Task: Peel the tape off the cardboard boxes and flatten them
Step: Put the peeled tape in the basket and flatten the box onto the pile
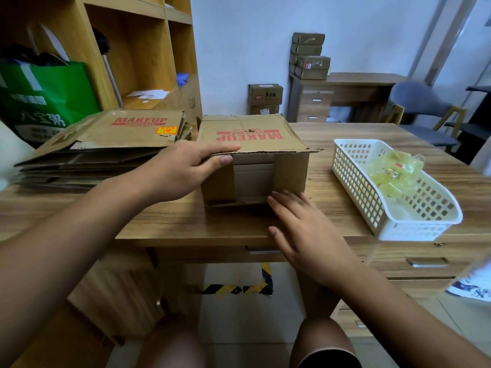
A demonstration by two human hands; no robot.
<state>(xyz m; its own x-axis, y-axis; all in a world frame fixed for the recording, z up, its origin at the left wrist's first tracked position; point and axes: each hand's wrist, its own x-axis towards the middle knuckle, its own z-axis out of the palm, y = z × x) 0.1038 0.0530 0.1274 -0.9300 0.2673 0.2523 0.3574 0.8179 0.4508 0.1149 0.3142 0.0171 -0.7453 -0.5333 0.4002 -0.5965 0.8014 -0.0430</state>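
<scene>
A brown cardboard box [252, 136], printed MAKEUP in red, stood at the middle of the wooden surface [345, 136]; the person's left grip [183, 168] pinched the front edge of its top flap, fingers above and thumb beneath; the right grip [305, 229] was wide, its straight fingers reaching the box's lower front corner and holding nothing; a stack of flattened brown cardboard boxes [106, 144] lay just to the left; a white perforated plastic basket [414, 224] sat to the right, apart from the box, with a crumpled wad of yellowish clear tape [396, 173] inside.
</scene>
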